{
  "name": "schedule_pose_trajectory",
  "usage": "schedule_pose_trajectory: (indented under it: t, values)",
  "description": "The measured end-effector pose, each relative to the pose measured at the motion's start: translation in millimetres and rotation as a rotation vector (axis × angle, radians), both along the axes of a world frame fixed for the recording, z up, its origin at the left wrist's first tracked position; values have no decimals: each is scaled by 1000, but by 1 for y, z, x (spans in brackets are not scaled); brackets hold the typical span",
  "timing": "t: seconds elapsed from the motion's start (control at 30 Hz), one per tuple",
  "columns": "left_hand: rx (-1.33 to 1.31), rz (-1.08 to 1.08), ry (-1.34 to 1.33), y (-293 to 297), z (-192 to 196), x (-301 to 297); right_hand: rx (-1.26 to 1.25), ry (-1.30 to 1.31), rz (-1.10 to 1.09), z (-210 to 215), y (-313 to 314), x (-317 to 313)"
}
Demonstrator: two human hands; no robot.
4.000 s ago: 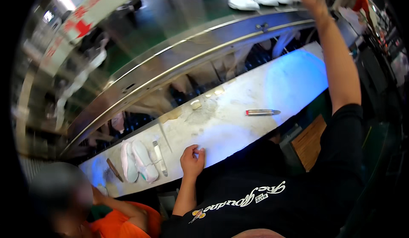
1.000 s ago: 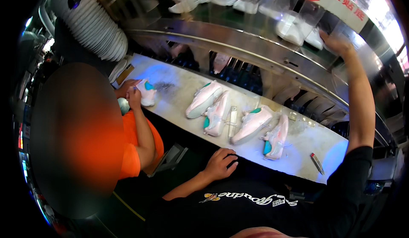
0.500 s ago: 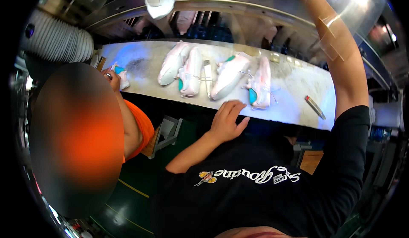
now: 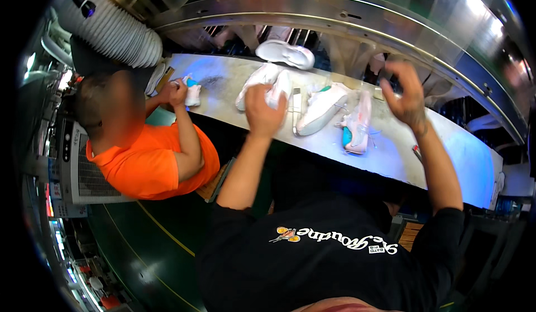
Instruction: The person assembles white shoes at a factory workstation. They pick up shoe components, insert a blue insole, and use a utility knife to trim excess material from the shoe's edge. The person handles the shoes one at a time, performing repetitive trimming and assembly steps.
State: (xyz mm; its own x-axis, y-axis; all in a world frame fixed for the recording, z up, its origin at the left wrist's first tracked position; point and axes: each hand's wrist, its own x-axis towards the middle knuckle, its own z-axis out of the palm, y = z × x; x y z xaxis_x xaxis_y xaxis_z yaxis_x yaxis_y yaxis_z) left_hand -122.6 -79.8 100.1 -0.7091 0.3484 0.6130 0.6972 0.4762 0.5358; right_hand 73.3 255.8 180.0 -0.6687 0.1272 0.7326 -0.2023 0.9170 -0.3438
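My left hand (image 4: pixel 265 112) is over a pair of pale shoes, a left one (image 4: pixel 258 80) and a right one (image 4: pixel 283 80), covering their near ends. Its thumb stands apart, but the fingertips bend out of sight, so any grip is hidden. My right hand (image 4: pixel 406 95) hangs in the air beyond the rightmost shoe (image 4: pixel 360 125), fingers apart and nothing in them. That shoe has a teal heel and loose laces. Left of it another white-pink shoe (image 4: pixel 324 110) lies on its side, beside a narrow pale strip (image 4: pixel 296 111). A white-soled shoe (image 4: pixel 285 54) lies sole up at the far table edge.
Behind the long pale table (image 4: pixel 458 155) runs a metal machine (image 4: pixel 357 16) with hanging clear flaps. At left, a person in an orange shirt (image 4: pixel 156 155) handles a white and teal shoe (image 4: pixel 193 92). My right forearm partly covers a red slim tool (image 4: pixel 417 153).
My right hand has come down from the upper part of the machine. My left hand has moved forward and left from the table edge to the shoes. The view has shifted.
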Motion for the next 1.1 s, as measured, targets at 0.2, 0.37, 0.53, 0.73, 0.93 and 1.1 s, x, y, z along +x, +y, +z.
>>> schedule_pose_trajectory:
  t: [0.2,0.37,0.53,0.73,0.93,1.1]
  values:
    - [-267,21,-142,10,-13,-167,-411,-183,-302,-131,-42,82]
    - [-714,-149,-218,123,-22,-210,-505,-259,-436,-166,-80,145]
    - [-1211,-167,-354,188,-77,-242,-565,-314,-492,-159,-109,181]
    - [-741,-43,-673,145,-89,-281,-538,-338,-401,-148,-105,170]
    - [55,-326,-1413,48,34,-111,-1033,-254,-267,-138,-119,161]
    - [5,-436,-1287,-25,46,93,-1505,-352,207,-98,-164,148]
